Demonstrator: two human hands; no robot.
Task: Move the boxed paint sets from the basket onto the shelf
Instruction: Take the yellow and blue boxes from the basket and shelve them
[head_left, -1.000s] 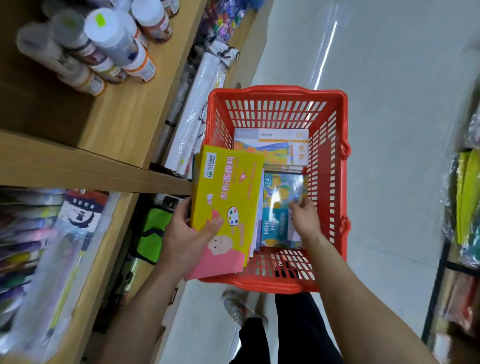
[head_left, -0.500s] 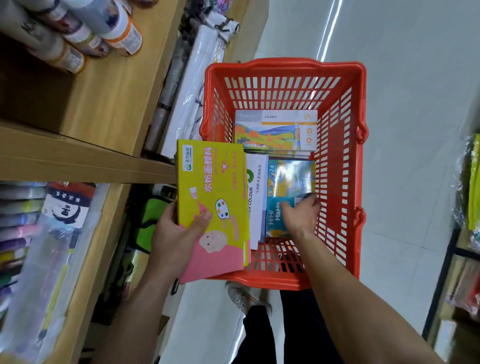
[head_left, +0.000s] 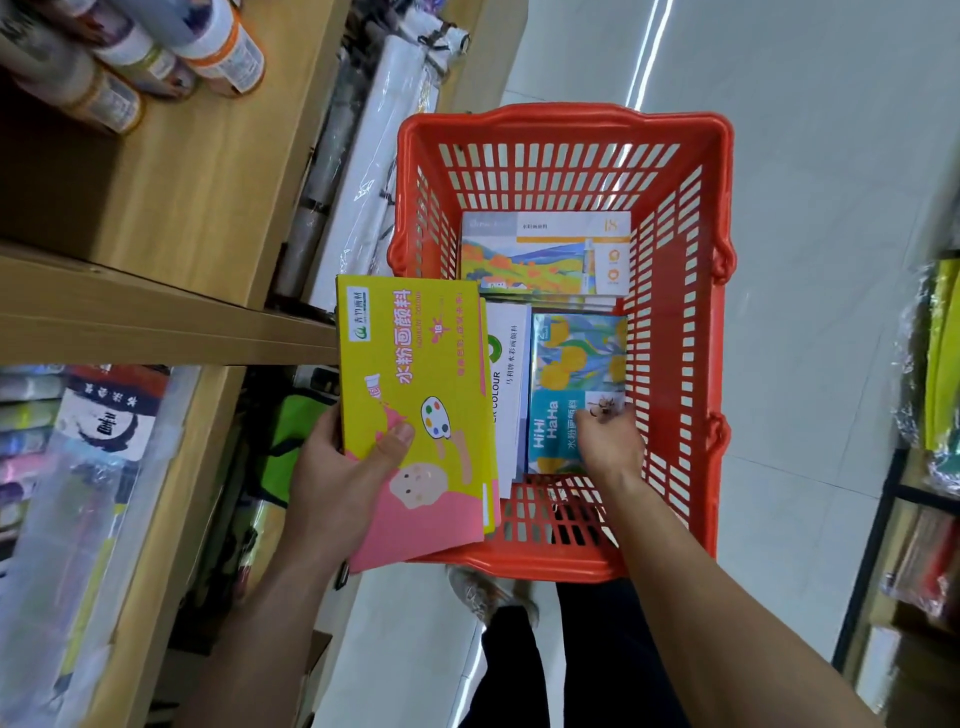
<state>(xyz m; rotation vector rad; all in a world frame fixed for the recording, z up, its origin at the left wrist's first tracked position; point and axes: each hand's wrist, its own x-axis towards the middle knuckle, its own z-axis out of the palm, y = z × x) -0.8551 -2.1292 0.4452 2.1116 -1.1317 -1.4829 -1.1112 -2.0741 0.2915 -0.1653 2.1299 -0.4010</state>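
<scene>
My left hand (head_left: 343, 478) grips a yellow and pink boxed paint set (head_left: 415, 384), held over the left rim of the red basket (head_left: 566, 124). Inside the basket, my right hand (head_left: 610, 441) rests with fingers curled on the lower right corner of a blue and teal box with lemons (head_left: 566, 374). Beside that box lies a white box (head_left: 506, 364), partly hidden under the yellow one. A box with a landscape picture (head_left: 545, 254) lies at the far end. The wooden shelf (head_left: 171, 332) is to the left.
Paint bottles (head_left: 156, 52) lie on the upper shelf board. Wrapped paper rolls (head_left: 363, 166) lean beside the basket's left side. Packaged goods (head_left: 78, 431) fill the lower shelf. Another rack (head_left: 930, 415) stands at the right. My legs and a shoe (head_left: 488, 597) are below the basket.
My left hand has carried the yellow box a little further left, off the stack. My right hand has slid down onto the teal box's lower corner. The camera has tilted closer.
</scene>
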